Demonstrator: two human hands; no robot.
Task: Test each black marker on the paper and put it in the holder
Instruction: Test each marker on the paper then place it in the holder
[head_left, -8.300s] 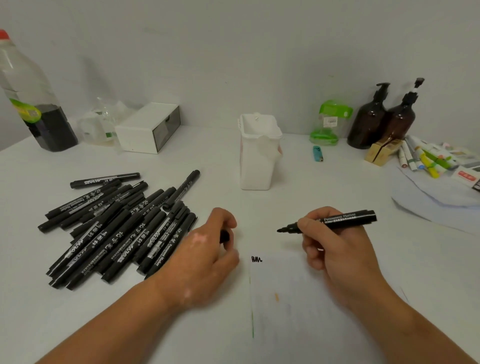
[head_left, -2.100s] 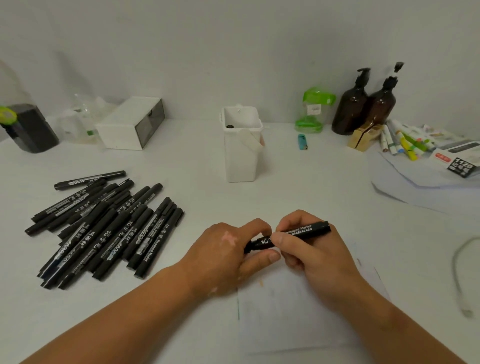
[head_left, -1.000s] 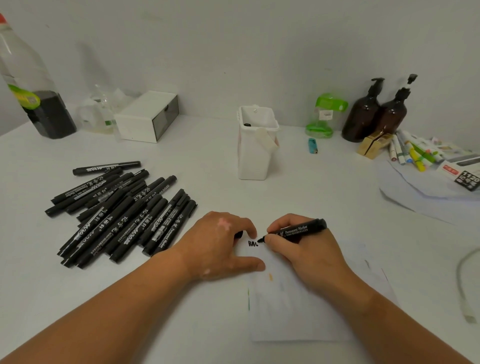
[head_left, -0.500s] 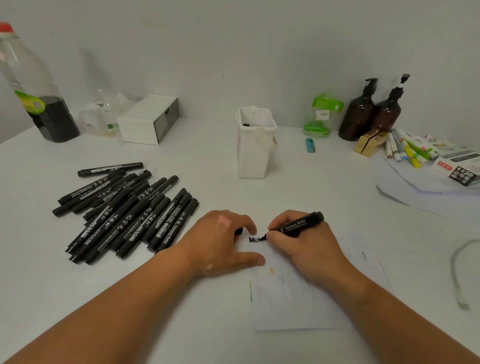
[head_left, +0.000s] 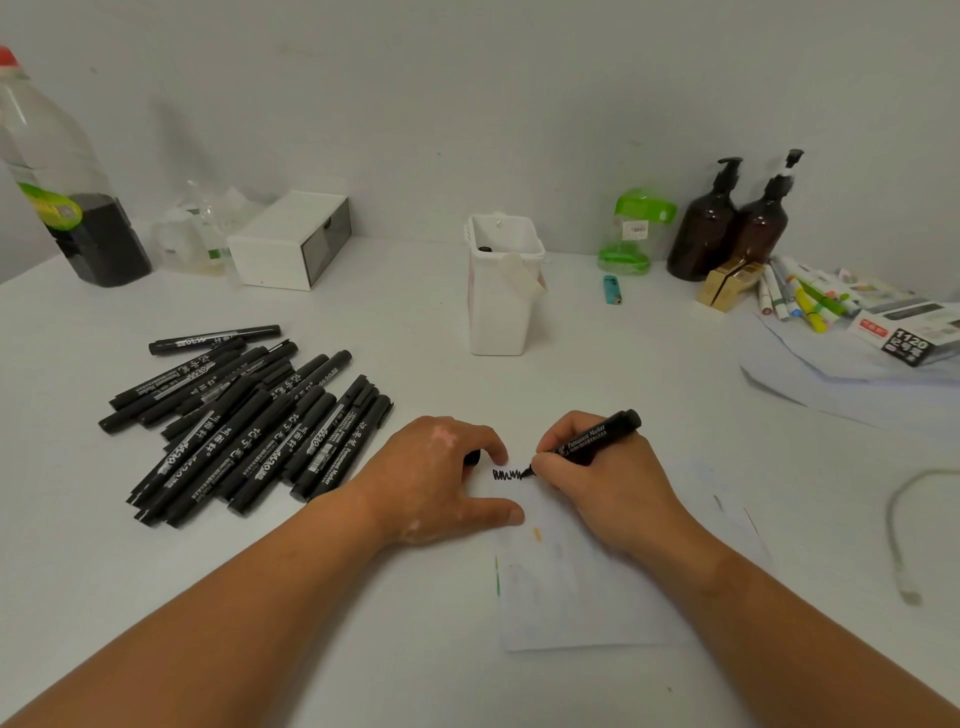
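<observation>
Though mostly hidden, cap (head_left: 471, 457) inside curled left grip (head_left: 441, 480); marker (head_left: 602, 432) in pinching right grip (head_left: 597, 486).

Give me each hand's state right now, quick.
Left hand: closed on the marker cap.
Right hand: closed on the black marker, tip on the paper.

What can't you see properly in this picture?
Head view:
- marker cap: mostly hidden under the fingers of the left hand.
- holder: its wall hides all but one marker end.
- bottle: cut by the left edge.
- cable: blurred.
</observation>
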